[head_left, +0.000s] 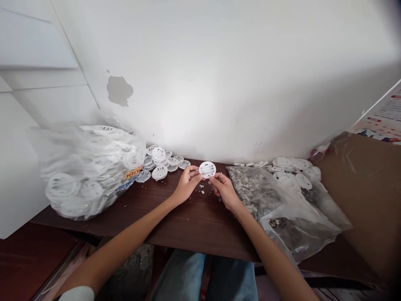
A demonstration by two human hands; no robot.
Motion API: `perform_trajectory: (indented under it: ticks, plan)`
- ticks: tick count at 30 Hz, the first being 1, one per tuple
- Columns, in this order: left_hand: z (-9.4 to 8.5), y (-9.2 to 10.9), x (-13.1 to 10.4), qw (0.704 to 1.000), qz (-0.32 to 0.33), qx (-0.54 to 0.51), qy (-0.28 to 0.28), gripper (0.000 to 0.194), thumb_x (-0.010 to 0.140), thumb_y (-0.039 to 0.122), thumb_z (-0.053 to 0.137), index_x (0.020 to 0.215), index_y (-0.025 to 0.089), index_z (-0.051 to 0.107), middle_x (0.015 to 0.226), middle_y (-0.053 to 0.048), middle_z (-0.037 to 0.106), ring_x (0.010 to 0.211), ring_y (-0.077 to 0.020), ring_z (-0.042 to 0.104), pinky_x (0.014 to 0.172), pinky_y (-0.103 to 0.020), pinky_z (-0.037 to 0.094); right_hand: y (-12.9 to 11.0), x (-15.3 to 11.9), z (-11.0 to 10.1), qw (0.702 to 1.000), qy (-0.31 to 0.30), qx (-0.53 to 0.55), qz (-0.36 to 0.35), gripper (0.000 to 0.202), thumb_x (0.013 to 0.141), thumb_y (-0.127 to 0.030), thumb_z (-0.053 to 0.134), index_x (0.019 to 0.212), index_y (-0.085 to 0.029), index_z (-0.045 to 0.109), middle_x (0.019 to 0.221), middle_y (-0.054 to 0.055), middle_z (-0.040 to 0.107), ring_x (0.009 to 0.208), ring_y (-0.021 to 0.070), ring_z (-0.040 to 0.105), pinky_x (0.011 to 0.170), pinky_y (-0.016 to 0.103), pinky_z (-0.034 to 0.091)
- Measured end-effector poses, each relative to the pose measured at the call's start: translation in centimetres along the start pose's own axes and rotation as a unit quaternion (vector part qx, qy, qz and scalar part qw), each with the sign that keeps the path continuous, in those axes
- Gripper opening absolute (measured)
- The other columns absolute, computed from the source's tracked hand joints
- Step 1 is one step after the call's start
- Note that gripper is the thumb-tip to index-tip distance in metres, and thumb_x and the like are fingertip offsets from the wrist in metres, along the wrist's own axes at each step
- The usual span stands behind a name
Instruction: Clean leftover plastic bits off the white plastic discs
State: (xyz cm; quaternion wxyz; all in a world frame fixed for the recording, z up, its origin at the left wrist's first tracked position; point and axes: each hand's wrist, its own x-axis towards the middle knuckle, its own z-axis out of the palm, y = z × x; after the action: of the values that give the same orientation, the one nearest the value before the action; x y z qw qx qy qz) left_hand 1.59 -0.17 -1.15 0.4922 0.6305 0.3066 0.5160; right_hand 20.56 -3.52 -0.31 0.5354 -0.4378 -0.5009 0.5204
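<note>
From far off, I see faded blue jeans [178, 276], a pale left sleeve [78, 294], and a little ring [221, 175] on the right hand [224, 190].

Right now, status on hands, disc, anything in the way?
Left hand, right hand: both gripping white disc. Disc held over brown table. Nothing visibly blocking; small white bits on tabletop.

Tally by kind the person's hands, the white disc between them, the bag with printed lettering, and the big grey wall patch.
Hands: 2, left hand and right hand
Held white disc: 1
Printed bag: 1
Big grey patch: 1
Total: 5
</note>
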Motion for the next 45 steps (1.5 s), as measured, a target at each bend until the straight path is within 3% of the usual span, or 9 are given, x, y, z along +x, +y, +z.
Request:
perform_trajectory:
  ticks: [6,11,19,22,24,27,32,38,45]
  plan:
    - [-0.5,1.0,0.5,0.994,0.011,0.056,0.096,0.032,0.100,0.047,0.062,0.113,0.019,0.069,0.108,-0.008,0.075,0.093,-0.0206,0.071,0.082,-0.032,0.057,-0.4,-0.2,-0.2,0.999,-0.041,-0.032,-0.007,0.044,0.082,-0.059,0.082,0.099,-0.023,0.065,0.077,-0.004,0.058,0.053,0.0081,0.036,0.046,0.023,0.025]
    - [-0.7,1.6,0.0,0.989,0.033,0.138,0.042,0.033,0.101,0.044,0.061,0.114,0.018,0.077,0.115,-0.010,0.078,0.102,-0.0236,0.072,0.092,-0.035,0.056,-0.2,-0.1,-0.4,0.998,-0.037,-0.045,0.001,0.044,0.081,-0.062,0.081,0.094,-0.023,0.065,0.072,-0.005,0.055,0.052,0.0088,0.036,0.045,0.023,0.025]
    - [-0.3,1.9,-0.1,0.992,0.033,0.122,0.029,0.040,0.103,0.048,0.059,0.118,0.016,0.076,0.121,-0.012,0.078,0.107,-0.0258,0.073,0.093,-0.036,0.058,0.1,0.0,-0.1,0.998,-0.055,-0.034,0.017,0.047,0.079,-0.064,0.082,0.091,-0.023,0.064,0.062,-0.008,0.047,0.049,0.0081,0.032,0.044,0.023,0.023]
    - [-0.9,2.8,0.0,0.989,0.044,0.141,-0.024,0.043,0.107,0.049,0.051,0.124,0.017,0.075,0.126,-0.012,0.076,0.114,-0.0268,0.071,0.100,-0.038,0.055,-0.2,-0.2,-0.1,0.998,-0.047,-0.040,0.012,0.046,0.080,-0.064,0.081,0.089,-0.022,0.064,0.059,-0.008,0.046,0.049,0.0089,0.033,0.045,0.023,0.024]
    - [-1.5,3.7,-0.1,0.976,0.067,0.188,-0.090,0.044,0.103,0.048,0.059,0.136,0.021,0.070,0.138,-0.012,0.071,0.126,-0.0286,0.067,0.108,-0.040,0.051,-0.4,-0.4,-0.1,0.998,-0.034,-0.046,0.007,0.046,0.078,-0.064,0.082,0.089,-0.023,0.064,0.058,-0.008,0.046,0.049,0.0096,0.035,0.045,0.024,0.024]
    - [-2.4,5.2,-0.7,0.936,0.118,0.296,-0.152,0.072,0.085,0.048,0.084,0.148,0.024,0.060,0.150,-0.012,0.062,0.137,-0.0334,0.059,0.118,-0.045,0.044,-0.6,-0.8,0.1,0.998,-0.040,-0.055,0.000,0.045,0.079,-0.064,0.082,0.090,-0.023,0.065,0.062,-0.006,0.050,0.051,0.0102,0.037,0.046,0.025,0.026]
    - [-3.9,7.3,-2.5,0.871,0.143,0.439,-0.168,0.069,0.085,0.047,0.083,0.146,0.023,0.061,0.139,-0.013,0.067,0.126,-0.0342,0.065,0.109,-0.044,0.049,-1.0,-1.9,1.0,0.988,-0.105,-0.103,-0.038,0.040,0.086,-0.061,0.077,0.092,-0.022,0.069,0.072,-0.003,0.059,0.056,0.0106,0.040,0.051,0.026,0.031]
    - [-6.0,9.2,-7.8,0.841,0.161,0.505,-0.109,0.072,0.089,0.054,0.078,0.149,0.018,0.059,0.135,-0.016,0.069,0.122,-0.0347,0.067,0.112,-0.048,0.048,-1.7,-2.4,1.2,0.981,-0.112,-0.133,-0.085,0.042,0.088,-0.062,0.073,0.099,-0.022,0.071,0.090,0.003,0.071,0.067,0.0139,0.052,0.059,0.027,0.041]
    - [-8.9,6.9,-22.9,0.851,0.116,0.512,-0.011,0.076,0.079,0.057,0.085,0.143,0.024,0.064,0.125,-0.017,0.075,0.112,-0.0350,0.073,0.104,-0.050,0.056,-1.6,-1.9,0.3,0.987,-0.047,-0.130,-0.085,0.045,0.088,-0.066,0.074,0.096,-0.021,0.070,0.084,0.002,0.070,0.060,0.0113,0.045,0.054,0.025,0.037]
